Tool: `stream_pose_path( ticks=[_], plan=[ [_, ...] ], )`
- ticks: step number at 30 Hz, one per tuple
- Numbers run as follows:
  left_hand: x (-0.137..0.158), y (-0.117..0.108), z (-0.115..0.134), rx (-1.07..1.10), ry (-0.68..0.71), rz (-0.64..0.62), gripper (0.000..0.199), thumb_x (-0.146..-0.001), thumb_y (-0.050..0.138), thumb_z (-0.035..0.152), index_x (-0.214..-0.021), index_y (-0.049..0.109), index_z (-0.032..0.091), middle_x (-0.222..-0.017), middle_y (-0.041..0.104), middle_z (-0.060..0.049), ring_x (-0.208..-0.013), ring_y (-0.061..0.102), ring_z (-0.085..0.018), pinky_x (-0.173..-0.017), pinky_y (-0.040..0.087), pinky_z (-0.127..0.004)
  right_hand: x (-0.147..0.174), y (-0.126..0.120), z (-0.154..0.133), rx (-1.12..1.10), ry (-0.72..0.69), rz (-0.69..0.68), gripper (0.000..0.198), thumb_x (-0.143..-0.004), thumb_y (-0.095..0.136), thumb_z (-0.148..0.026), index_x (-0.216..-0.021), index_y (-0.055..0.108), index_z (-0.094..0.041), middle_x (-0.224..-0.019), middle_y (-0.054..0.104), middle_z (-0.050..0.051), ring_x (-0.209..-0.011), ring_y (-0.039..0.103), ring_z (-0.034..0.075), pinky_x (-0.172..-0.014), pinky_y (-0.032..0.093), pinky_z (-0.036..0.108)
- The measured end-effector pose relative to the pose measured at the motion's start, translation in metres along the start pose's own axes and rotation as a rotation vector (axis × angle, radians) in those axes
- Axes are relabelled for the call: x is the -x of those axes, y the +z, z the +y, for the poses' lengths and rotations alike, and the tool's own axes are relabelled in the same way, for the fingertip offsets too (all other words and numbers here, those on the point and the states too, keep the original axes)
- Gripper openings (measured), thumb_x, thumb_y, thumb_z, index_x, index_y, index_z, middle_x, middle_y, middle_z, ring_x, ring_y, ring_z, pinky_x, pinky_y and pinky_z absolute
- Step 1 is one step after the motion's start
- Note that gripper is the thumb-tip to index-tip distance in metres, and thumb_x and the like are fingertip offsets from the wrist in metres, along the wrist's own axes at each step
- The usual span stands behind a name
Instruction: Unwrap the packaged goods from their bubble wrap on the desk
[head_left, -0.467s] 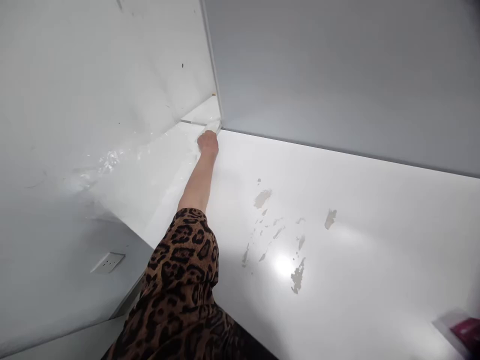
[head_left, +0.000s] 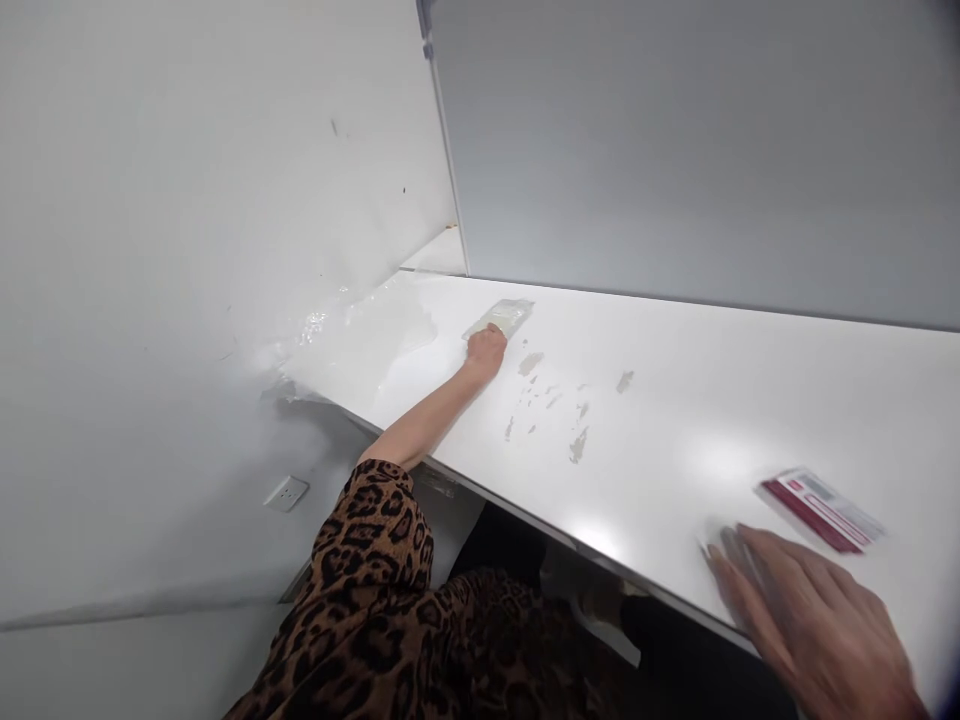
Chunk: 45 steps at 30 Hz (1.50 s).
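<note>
My left hand (head_left: 486,350), at the end of a leopard-print sleeve, is closed on a flat clear plastic packet (head_left: 511,314) with pale contents. The packet lies on or just above the white tabletop (head_left: 675,410), near its back edge. At the lower right, my right hand (head_left: 825,620) is slightly blurred, with its fingers stretched out over the table's front part. Nothing shows clearly in it. Just beyond its fingers lies a flat red-and-white packet (head_left: 823,510). Greyish marks (head_left: 578,445) are scattered on the tabletop between the hands.
A crumpled clear plastic sheet (head_left: 360,345) covers the table's left end against the white wall (head_left: 187,200). A grey panel (head_left: 675,150) stands along the back edge. Low on the left wall is a socket (head_left: 286,493). Dark-clothed legs show below the front edge.
My left hand has drawn the clear packet out of the back left corner, toward the right. My right hand has come into view. The view has shifted, showing more of the red-and-white packet.
</note>
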<state>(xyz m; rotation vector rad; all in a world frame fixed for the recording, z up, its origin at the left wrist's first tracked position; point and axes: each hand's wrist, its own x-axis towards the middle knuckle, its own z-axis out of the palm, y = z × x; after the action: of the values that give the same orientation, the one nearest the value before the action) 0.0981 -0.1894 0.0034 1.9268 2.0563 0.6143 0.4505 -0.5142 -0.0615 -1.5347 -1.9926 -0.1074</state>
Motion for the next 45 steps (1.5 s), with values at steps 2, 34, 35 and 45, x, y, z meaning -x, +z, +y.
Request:
stream_pose_path(
  ticks=[2, 34, 35, 45],
  plan=[
    [0.03, 0.007, 0.02, 0.004, 0.087, -0.054, 0.051, -0.095, 0.061, 0.021, -0.143, 0.055, 0.005, -0.123, 0.068, -0.031, -0.133, 0.06, -0.042, -0.112, 0.043, -0.052, -0.007, -0.001, -0.007, 0.067, -0.016, 0.003, 0.034, -0.105, 0.047, -0.045, -0.128, 0.061, -0.023, -0.12, 0.072, 0.016, -0.113, 0.067, 0.04, -0.089, 0.05, 0.055],
    [0.095, 0.072, 0.14, 1.601, -0.015, -0.624, 0.024, -0.086, 0.081, 0.038, -0.097, 0.072, 0.019, -0.092, 0.077, -0.002, -0.092, 0.074, -0.018, -0.093, 0.06, -0.032, -0.198, 0.048, 0.036, -1.225, 0.632, 0.349, 0.062, -0.047, 0.096, -0.06, -0.076, 0.056, -0.023, -0.069, 0.053, -0.004, -0.061, 0.048, 0.011, -0.052, 0.041, 0.025],
    [0.093, 0.074, 0.14, 1.589, -0.033, -0.602, 0.022, -0.084, 0.082, 0.036, -0.094, 0.072, 0.019, -0.087, 0.076, -0.001, -0.089, 0.074, -0.017, -0.091, 0.06, -0.03, -0.198, 0.046, 0.037, -1.196, 0.611, 0.338, 0.061, -0.051, 0.094, -0.063, -0.075, 0.056, -0.023, -0.068, 0.051, -0.004, -0.059, 0.044, 0.01, -0.051, 0.038, 0.025],
    [0.105, 0.065, 0.146, 1.44, 0.063, -0.372, 0.084, -0.077, 0.082, 0.067, -0.148, 0.052, 0.033, -0.149, 0.059, -0.013, -0.133, 0.063, -0.032, -0.11, 0.051, -0.047, -0.192, 0.043, 0.038, -0.86, 0.509, 0.515, 0.067, -0.072, 0.072, -0.084, -0.063, 0.051, -0.022, -0.06, 0.041, -0.004, -0.058, 0.033, 0.011, -0.055, 0.029, 0.029]
  ],
)
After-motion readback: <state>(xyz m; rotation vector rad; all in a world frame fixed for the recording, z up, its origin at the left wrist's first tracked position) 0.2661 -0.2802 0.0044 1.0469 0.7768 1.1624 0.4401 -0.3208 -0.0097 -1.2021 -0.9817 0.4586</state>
